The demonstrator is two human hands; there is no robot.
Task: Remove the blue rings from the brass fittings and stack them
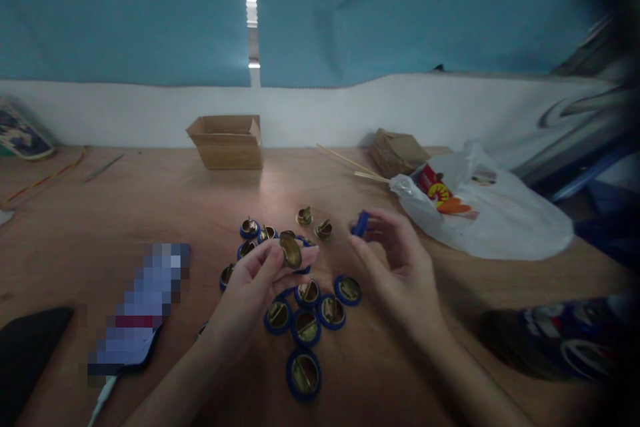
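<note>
My left hand pinches a round brass disc between thumb and fingers, held just above the wooden table. A small blue ring piece sits at the fingertips of my right hand, to the right of the disc. Below and between the hands lie several blue-rimmed brass caps, one larger cap nearest me. More small brass pieces lie just beyond the hands.
An open cardboard box stands at the back. A white plastic bag with a red packet lies right, thin sticks and a brown packet behind it. A phone and a dark object lie left.
</note>
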